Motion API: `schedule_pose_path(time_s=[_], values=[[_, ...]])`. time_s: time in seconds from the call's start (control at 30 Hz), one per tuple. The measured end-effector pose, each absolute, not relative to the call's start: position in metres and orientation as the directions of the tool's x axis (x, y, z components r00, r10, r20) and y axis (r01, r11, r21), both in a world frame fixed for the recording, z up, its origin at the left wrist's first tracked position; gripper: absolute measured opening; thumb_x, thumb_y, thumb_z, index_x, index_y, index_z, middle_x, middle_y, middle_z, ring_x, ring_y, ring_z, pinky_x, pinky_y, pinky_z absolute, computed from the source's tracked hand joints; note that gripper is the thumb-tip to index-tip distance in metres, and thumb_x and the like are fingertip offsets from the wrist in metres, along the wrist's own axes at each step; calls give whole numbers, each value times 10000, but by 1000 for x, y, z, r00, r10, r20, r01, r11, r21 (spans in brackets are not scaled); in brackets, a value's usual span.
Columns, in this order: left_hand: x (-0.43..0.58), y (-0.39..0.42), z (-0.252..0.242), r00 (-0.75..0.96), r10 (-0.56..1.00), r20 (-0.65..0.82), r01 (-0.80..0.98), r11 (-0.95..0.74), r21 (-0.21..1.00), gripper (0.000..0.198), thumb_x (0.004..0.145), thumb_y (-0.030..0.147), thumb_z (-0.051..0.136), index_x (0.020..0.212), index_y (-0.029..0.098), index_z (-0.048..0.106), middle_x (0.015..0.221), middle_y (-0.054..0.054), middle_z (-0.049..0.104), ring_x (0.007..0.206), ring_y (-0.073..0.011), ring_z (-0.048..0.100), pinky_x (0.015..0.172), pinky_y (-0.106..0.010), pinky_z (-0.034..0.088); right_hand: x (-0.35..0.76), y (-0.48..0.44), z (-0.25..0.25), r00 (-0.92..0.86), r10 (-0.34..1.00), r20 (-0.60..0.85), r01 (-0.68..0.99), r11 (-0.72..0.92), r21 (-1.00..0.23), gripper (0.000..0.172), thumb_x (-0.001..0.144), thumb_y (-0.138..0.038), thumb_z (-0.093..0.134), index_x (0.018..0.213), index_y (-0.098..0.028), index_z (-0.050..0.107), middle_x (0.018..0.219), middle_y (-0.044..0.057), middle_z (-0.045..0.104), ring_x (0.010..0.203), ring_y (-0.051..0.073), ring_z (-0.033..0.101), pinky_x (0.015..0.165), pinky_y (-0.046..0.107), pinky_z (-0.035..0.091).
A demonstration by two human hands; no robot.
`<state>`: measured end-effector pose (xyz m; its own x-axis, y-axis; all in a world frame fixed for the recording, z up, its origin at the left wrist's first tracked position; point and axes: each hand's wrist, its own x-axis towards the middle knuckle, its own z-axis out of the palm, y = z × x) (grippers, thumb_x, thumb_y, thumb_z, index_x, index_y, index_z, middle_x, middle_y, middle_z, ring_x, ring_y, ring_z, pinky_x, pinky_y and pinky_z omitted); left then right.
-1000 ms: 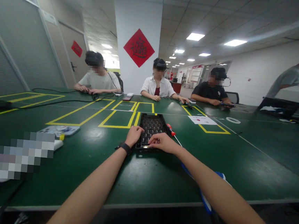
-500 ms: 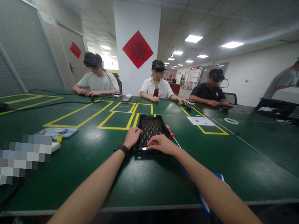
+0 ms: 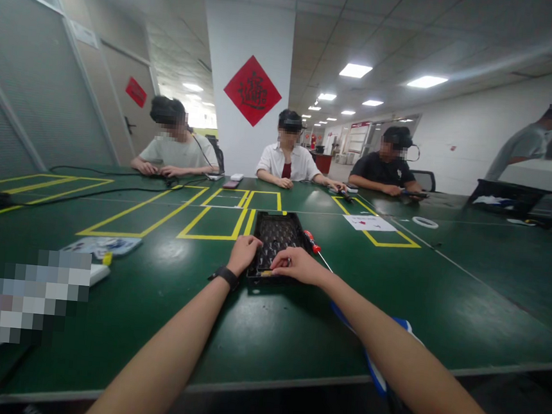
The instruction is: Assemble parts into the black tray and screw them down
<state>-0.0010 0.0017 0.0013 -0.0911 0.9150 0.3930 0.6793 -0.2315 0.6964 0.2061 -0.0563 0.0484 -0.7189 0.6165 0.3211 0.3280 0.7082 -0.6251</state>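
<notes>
A black rectangular tray-like part (image 3: 277, 236) with a studded inner face lies on the green table (image 3: 255, 334) ahead of me. My left hand (image 3: 244, 253), with a black band on the wrist, grips the tray's near left edge with curled fingers. My right hand (image 3: 295, 265) rests on the near edge with fingers pinched around something small and yellowish that I cannot make out.
A red-handled screwdriver (image 3: 312, 241) lies just right of the tray. Yellow tape boxes (image 3: 217, 218) mark the table. Papers (image 3: 103, 246) lie at my left, a white sheet (image 3: 370, 223) and tape ring (image 3: 424, 222) at right. Three people sit at the far side; another stands far right.
Both hands stay on the tray's near edge. The view has shifted slightly; the right fingers have closed a little tighter at the edge.
</notes>
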Motion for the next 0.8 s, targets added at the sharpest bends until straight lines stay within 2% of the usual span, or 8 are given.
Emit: schedule_pose_path(time_s=[0.17,0.4,0.63,0.8], values=[[-1,1,2,-98,915,391,685,-223,694,300,738,233,409,749,148,697,846,-73,667,907,-198,553,828,-304,406,205,-57,48,-711,631,309,339,693,-637,265,726,-351,640,867,-129,678,798,57,687,697,129,613,646,231,467],[-1,-1,2,-110,910,400,686,-221,693,298,743,228,404,745,156,693,865,-69,665,933,-197,542,845,-300,397,205,-57,48,-699,619,359,343,730,-592,237,715,-328,654,855,-138,681,795,53,680,708,131,598,665,240,462],[-2,4,-2,-83,910,405,682,-245,689,310,738,232,397,744,145,694,855,-75,671,876,-190,557,805,-292,411,205,-54,42,-706,634,316,295,669,-682,261,720,-336,645,880,-130,658,774,51,673,689,125,607,639,232,474],[-2,5,-2,-71,912,404,705,-241,667,313,745,233,397,748,152,699,871,-75,671,901,-194,553,827,-296,404,205,-53,41,-714,633,299,288,655,-698,257,720,-332,644,874,-127,654,767,54,677,682,127,614,639,238,480]])
